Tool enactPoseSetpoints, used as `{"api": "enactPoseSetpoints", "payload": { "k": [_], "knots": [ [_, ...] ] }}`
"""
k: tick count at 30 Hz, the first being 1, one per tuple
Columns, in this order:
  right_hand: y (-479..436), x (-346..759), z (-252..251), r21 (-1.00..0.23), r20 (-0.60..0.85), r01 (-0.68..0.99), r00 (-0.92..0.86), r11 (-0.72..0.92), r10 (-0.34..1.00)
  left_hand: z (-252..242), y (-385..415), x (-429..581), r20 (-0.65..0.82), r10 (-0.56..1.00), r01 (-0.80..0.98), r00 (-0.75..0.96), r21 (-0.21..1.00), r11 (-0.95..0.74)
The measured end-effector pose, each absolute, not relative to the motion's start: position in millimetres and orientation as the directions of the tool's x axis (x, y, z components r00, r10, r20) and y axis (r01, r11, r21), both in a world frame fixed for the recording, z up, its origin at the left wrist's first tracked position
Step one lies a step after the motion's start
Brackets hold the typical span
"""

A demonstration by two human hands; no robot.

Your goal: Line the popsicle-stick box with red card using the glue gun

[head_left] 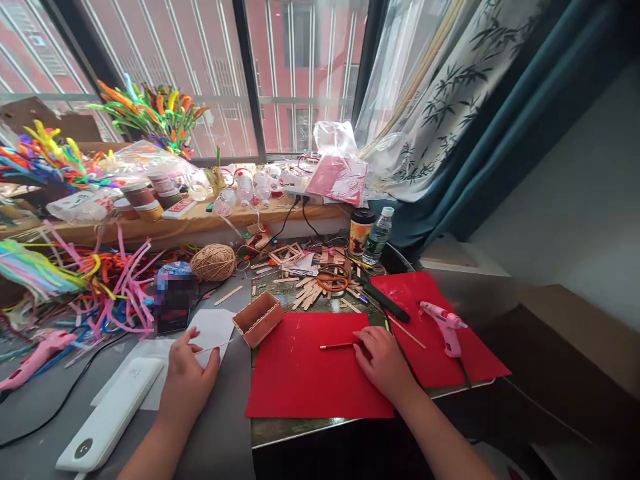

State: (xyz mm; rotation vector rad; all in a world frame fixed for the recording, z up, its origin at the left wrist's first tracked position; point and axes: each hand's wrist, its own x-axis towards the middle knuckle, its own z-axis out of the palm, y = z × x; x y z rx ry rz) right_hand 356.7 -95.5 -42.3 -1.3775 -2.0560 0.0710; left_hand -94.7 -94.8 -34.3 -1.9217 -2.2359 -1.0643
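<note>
My left hand hovers over white paper at the left of the desk. A thin whitish stick passes between its thumb and fingers; its exact kind is too small to tell. My right hand rests on the right side of a red sheet. Its fingers close on one end of a slim dark-red pencil, which points left with a pale tip. Between my hands, a small open brown box made of wooden sticks sits tilted at the sheet's upper left corner.
A pink glue gun lies on a second red sheet at right. Craft sticks, scissors, a twine ball, a cup and a water bottle stand behind. A white power bank-like device lies left.
</note>
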Motion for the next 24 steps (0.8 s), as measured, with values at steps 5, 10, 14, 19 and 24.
{"api": "enactPoseSetpoints", "payload": {
  "k": [5,10,14,19,24],
  "knots": [
    [-104.5,357.7,-31.8,-0.366,0.508,0.800,-0.255,0.475,0.822,-42.6,-82.7,-101.3,0.524,0.849,0.965,-0.072,0.250,-0.072],
    [-138.8,392.1,-12.9,-0.303,0.695,0.836,-0.135,0.458,0.706,-52.8,-76.8,-117.1,0.372,0.920,0.940,0.126,0.251,-0.231],
    [-158.1,451.2,-10.8,-0.504,0.780,0.863,0.439,0.030,0.445,-47.9,-76.6,-117.7,0.417,0.893,0.910,0.169,0.282,-0.304],
    [-150.7,505.3,-27.0,-0.556,0.391,0.801,0.489,-0.223,0.780,-42.3,-76.0,-111.3,0.449,0.867,0.888,0.216,0.279,-0.366],
    [-129.7,517.0,-33.4,-0.537,0.319,0.816,0.429,-0.211,0.845,-39.7,-83.3,-114.0,0.513,0.830,0.869,0.218,0.285,-0.405]
  ]
}}
